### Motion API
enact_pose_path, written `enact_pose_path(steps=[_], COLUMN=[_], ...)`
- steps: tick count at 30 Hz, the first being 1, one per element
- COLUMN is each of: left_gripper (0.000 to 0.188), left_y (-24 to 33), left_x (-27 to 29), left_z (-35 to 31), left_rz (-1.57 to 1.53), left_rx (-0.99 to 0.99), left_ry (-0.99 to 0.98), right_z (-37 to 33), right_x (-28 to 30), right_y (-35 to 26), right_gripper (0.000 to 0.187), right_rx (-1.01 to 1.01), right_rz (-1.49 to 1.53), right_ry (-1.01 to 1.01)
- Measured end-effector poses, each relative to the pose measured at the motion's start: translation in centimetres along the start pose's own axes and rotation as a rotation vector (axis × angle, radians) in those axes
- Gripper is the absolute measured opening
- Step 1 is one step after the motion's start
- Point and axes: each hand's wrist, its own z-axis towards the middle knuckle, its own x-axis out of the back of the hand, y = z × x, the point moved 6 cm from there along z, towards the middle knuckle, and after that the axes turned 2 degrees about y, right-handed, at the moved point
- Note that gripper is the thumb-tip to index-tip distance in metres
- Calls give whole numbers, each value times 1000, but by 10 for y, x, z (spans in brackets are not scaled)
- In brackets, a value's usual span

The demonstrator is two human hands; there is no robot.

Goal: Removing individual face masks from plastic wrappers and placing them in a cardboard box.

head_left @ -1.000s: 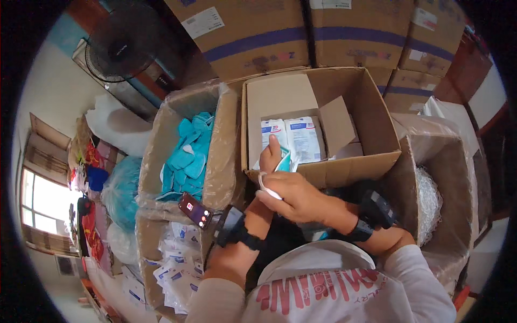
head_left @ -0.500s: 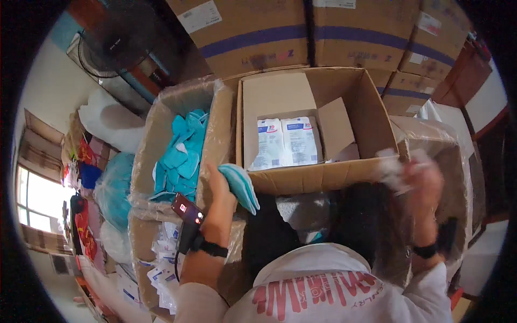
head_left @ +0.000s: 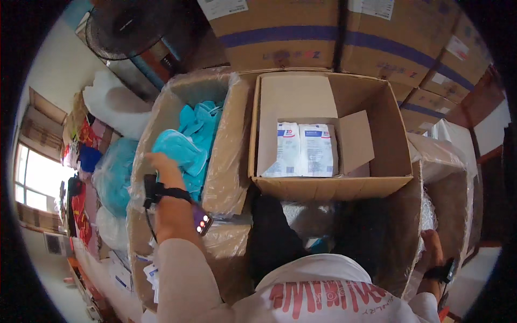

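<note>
Over the tall carton at left, lined with clear plastic, my left hand [head_left: 166,169] is closed on the edge of a teal face mask [head_left: 180,148]. Its fingertips are partly hidden by the mask. More teal masks [head_left: 202,121] with pale ear loops lie heaped under and beyond it. My right hand [head_left: 432,245] is down at the open carton [head_left: 449,194] on the right. Its fingers are bent together against crinkled clear plastic film [head_left: 428,215]; the fingertips are hard to make out.
Between my hands stands a large open carton [head_left: 331,188] holding two white-and-blue printed packets [head_left: 307,148]. Closed cartons [head_left: 280,48] are stacked behind it. A phone [head_left: 202,220] sits by my left forearm, above a carton with small white packets [head_left: 152,277]. A fan [head_left: 124,27] stands far left.
My left hand has moved left from the carton's edge to the masks inside. My right hand has dropped from beside the middle carton, where it held something whitish and blurred, to the right carton.
</note>
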Motion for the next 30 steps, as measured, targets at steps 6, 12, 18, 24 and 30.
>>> enact_pose_path(steps=[6, 12, 18, 24, 30], left_gripper=[44, 23, 43, 48, 49], left_y=[54, 2, -54, -70, -74], left_x=[-76, -123, -123, -124, -124], left_z=[-21, -362, -429, -406, -405], left_rz=[289, 145, 865, 972, 917], left_rx=[-675, -665, -1187, -941, -933], left_ry=[-53, -1570, -1305, -1334, -1298], right_z=[3, 38, 90, 152, 153], right_x=[31, 13, -121, -169, -161], right_y=[-92, -276, -391, -401, -401], right_gripper=[25, 23, 46, 60, 56], right_rx=[140, 250, 465, 28, -120], right_rz=[57, 522, 693, 623, 498], right_ry=[406, 81, -148, -73, -18])
